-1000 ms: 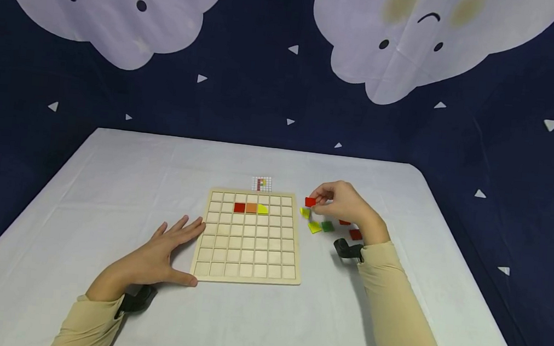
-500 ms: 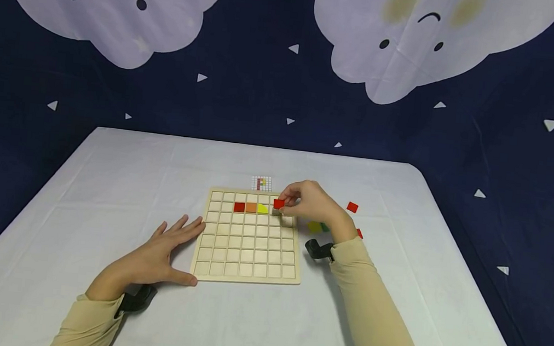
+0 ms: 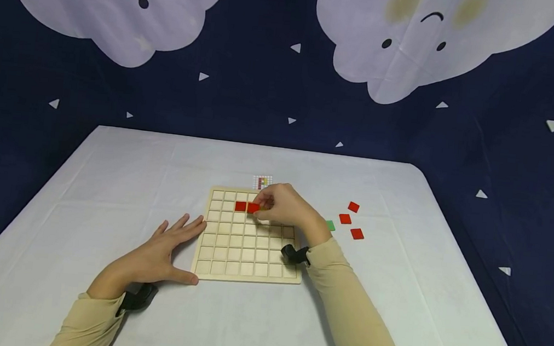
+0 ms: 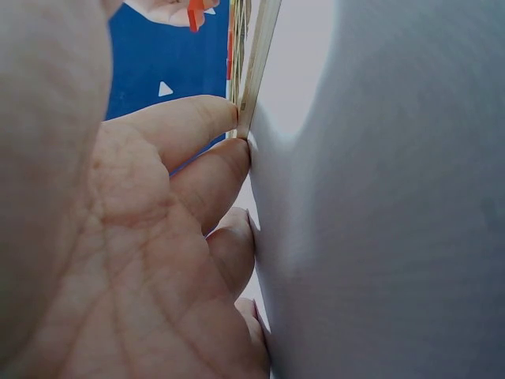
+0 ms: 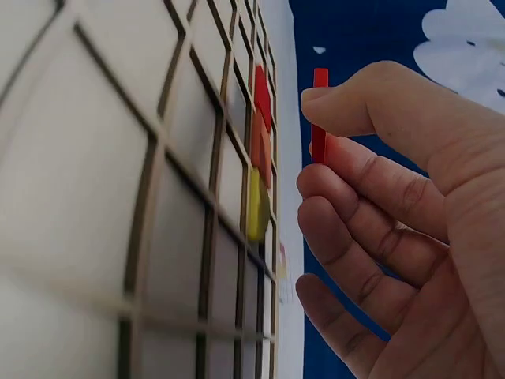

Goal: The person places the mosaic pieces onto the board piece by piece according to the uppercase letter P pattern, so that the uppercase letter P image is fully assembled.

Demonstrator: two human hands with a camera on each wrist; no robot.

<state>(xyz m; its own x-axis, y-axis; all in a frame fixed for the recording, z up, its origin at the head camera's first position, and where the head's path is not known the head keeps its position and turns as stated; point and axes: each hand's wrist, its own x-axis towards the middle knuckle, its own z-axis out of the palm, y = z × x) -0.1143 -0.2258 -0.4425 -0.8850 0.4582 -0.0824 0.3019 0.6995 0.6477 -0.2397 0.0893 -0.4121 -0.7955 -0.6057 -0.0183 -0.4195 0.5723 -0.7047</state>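
A wooden grid board [image 3: 235, 241] lies flat on the white table. My right hand [image 3: 286, 205] pinches a red square tile [image 5: 319, 118] between thumb and forefinger, raised above the board's upper rows. In the right wrist view a red tile [image 5: 262, 99], an orange tile [image 5: 265, 150] and a yellow tile [image 5: 258, 204] sit side by side in the grid; from the head, the held tile and hand cover the orange and yellow ones. My left hand [image 3: 156, 256] rests on the table with fingers spread, its fingertips and thumb touching the board's left edge.
Right of the board lie several loose tiles, among them a red tile [image 3: 345, 218] and a green tile [image 3: 330, 225] partly behind the right wrist. A small printed grid card [image 3: 262, 181] lies beyond the board's far edge. A dark blue patterned cloth [image 3: 243, 104] hangs behind the table.
My right hand has carried the red tile leftward from the loose tiles to over the board's upper rows. My left hand has stayed at the board's left edge.
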